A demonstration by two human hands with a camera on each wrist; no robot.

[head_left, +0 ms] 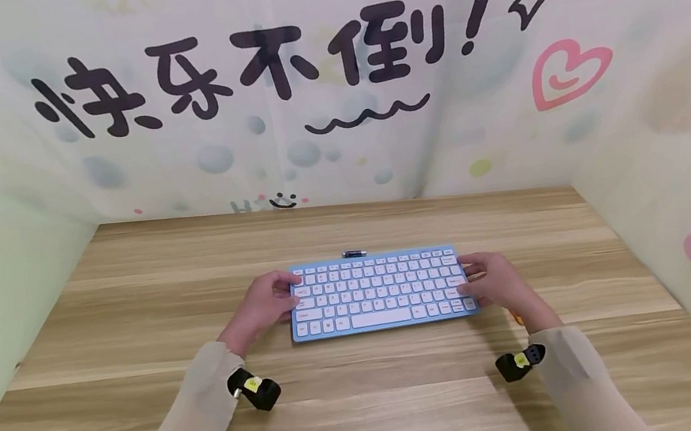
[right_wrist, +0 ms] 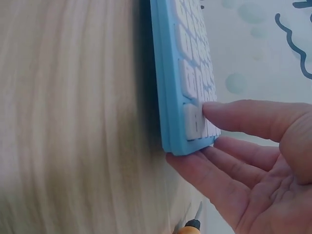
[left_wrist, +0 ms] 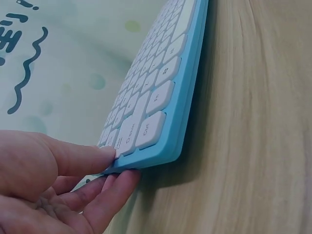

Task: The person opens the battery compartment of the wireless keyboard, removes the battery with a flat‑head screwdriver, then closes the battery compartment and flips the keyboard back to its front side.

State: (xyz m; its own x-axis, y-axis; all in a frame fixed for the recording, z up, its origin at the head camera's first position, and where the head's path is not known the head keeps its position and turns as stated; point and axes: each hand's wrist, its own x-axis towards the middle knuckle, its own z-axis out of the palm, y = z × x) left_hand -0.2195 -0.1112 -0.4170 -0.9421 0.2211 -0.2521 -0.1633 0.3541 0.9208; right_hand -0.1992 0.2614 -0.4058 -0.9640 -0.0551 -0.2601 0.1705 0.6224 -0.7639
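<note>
A light-blue keyboard (head_left: 379, 292) with white keys faces up, its long side across the table. My left hand (head_left: 264, 302) grips its left end; in the left wrist view the thumb (left_wrist: 87, 160) lies on the keys at the edge and the other fingers touch the end from below. At the opposite end my right hand (head_left: 497, 280) holds it likewise, thumb (right_wrist: 243, 114) on top and fingers (right_wrist: 209, 175) against the edge and underside. A dark shadow runs beneath the front edge in both wrist views. Whether the keyboard touches the table cannot be told.
Just behind the keyboard lies a small dark cylinder (head_left: 354, 254), which looks like a battery. A screwdriver (right_wrist: 190, 228) with an orange handle lies near my right hand, partly hidden in the head view. The wooden table (head_left: 378, 408) meets a printed cloth wall (head_left: 336, 156) at the back.
</note>
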